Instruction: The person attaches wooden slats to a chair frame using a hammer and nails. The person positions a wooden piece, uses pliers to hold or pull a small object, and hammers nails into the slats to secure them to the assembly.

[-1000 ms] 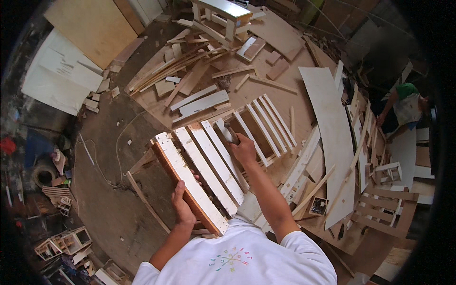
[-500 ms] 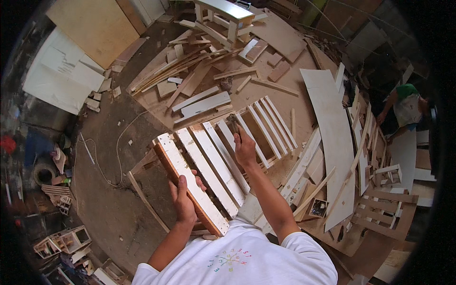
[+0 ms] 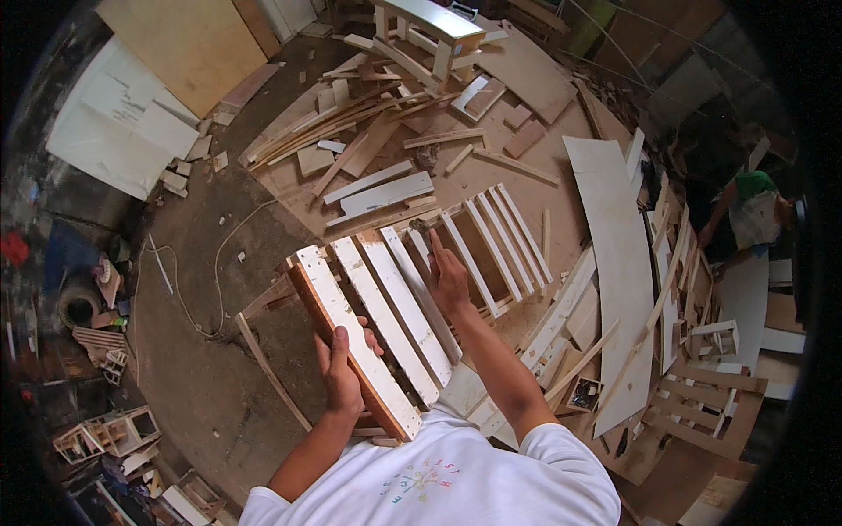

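In front of me stands a slatted wooden frame (image 3: 372, 257), its white-painted slats side by side with gaps between and a brown edge on its near left side. My left hand (image 3: 344, 358) grips the nearest white slat, thumb on top and fingers curled through the gap. My right hand (image 3: 449, 279) is closed on what looks like a hammer (image 3: 420, 225); its dark head shows above the slats' far end, and the hand hides most of the handle. White slats (image 3: 504, 237) continue beyond my right hand.
Loose boards and sticks (image 3: 351, 131) lie scattered ahead, below a white-topped bench (image 3: 430, 22). A long white panel (image 3: 611, 280) leans at the right. Farther right, a person in a green top (image 3: 752, 206) bends over. A cord (image 3: 215, 298) lies on the floor at left.
The hammer's head has shifted slightly left over the slats, with my right hand a little lower. My left hand keeps its grip on the near slat. The whole view has shifted slightly.
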Available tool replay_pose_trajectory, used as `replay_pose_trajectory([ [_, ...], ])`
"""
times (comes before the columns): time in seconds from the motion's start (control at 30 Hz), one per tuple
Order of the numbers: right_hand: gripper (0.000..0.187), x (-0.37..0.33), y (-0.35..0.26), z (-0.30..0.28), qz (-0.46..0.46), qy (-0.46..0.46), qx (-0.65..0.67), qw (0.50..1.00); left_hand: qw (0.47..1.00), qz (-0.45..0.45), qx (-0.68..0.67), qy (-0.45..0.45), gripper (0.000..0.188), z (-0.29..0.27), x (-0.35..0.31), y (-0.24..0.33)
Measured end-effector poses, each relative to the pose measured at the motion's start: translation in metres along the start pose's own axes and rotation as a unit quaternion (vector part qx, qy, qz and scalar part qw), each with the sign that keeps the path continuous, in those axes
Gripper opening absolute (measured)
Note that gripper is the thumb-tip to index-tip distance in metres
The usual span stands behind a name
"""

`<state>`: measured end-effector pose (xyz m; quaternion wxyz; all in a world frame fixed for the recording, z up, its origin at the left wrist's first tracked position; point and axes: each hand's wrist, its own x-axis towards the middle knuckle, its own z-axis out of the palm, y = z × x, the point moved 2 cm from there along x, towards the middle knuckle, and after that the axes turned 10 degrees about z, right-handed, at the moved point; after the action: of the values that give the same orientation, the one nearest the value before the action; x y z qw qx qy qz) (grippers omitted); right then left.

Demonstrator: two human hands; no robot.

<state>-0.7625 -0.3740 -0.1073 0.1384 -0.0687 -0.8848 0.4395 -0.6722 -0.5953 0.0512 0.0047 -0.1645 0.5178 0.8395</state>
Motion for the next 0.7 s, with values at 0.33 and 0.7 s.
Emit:
replay_pose_trajectory([
  [0.33,0.052,0.004,0.003,-0.006,0.004,-0.002,-0.016,1.000,0.999,0.018,0.025,0.017,0.039,0.000,0.000,-0.004],
  [0.7,0.068,0.020,-0.007,-0.007,0.191,-0.035,-0.030,0.981,0.999,0.006,0.039,-0.003,0.043,-0.003,0.001,-0.002],
])
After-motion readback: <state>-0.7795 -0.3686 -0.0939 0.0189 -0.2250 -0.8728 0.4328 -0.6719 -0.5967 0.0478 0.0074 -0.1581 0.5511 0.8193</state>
